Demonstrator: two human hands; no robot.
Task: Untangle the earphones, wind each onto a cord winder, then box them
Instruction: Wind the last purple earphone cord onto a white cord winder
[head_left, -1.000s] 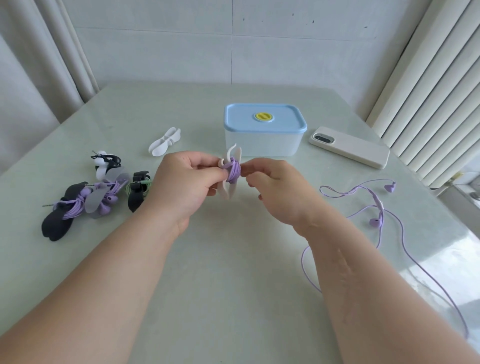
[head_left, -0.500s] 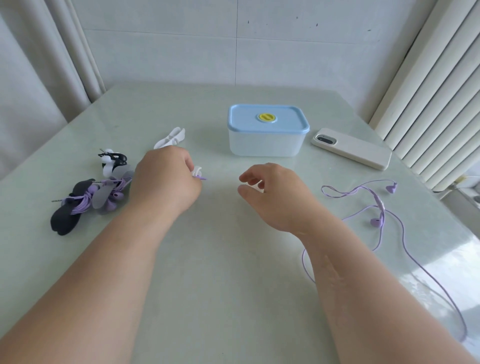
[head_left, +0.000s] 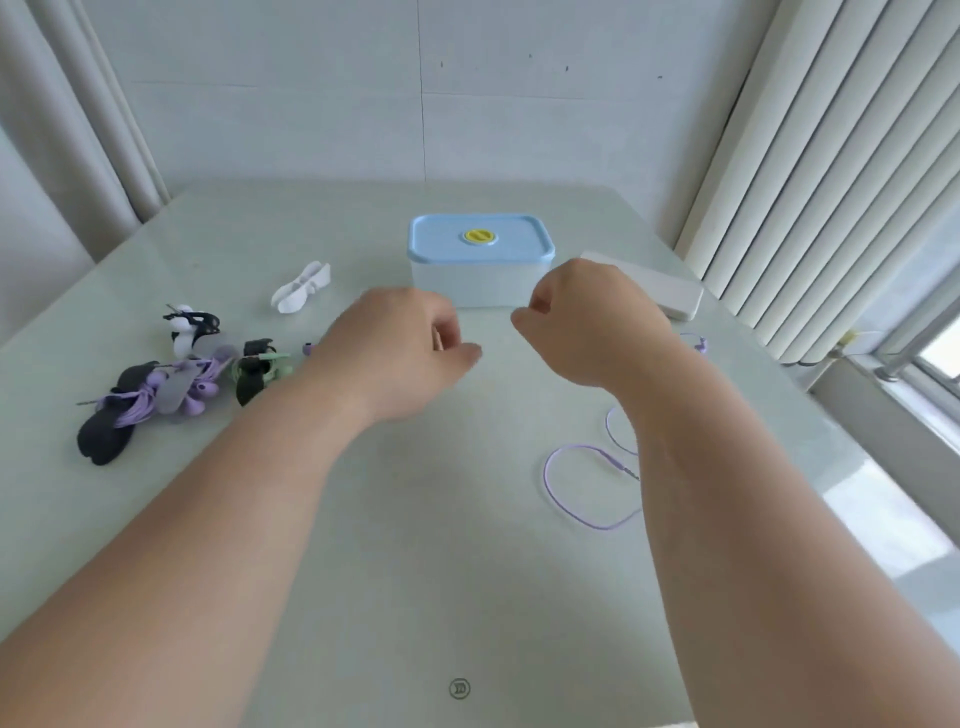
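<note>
box lid (head_left: 480, 244) blue, yellow knob | loose earphone cord (head_left: 582, 488) purple | spare winder (head_left: 300, 288) white

Left hand (head_left: 400, 353): motion-blurred, fingertips indistinct; purple scrap (head_left: 307, 349) beside wrist mostly hidden.
Right hand (head_left: 587, 322): palm side unseen; covering one end of phone (head_left: 680, 299).
Purple cord (head_left: 576, 488): partly behind right forearm.
Forearms: cut by lower edge.
Table mark (head_left: 459, 688): too small to read.

Pale green tabletop (head_left: 467, 597) here: toward the far edge sits a blue-lidded box (head_left: 480, 247), with a white phone (head_left: 678, 299) just beside it on the right-edge side. Near the left edge, wound cord winders (head_left: 130, 410) bunch together, with a bare white cord winder (head_left: 300, 288) farther back. Loose purple earphones (head_left: 576, 493) sprawl toward the right edge.
</note>
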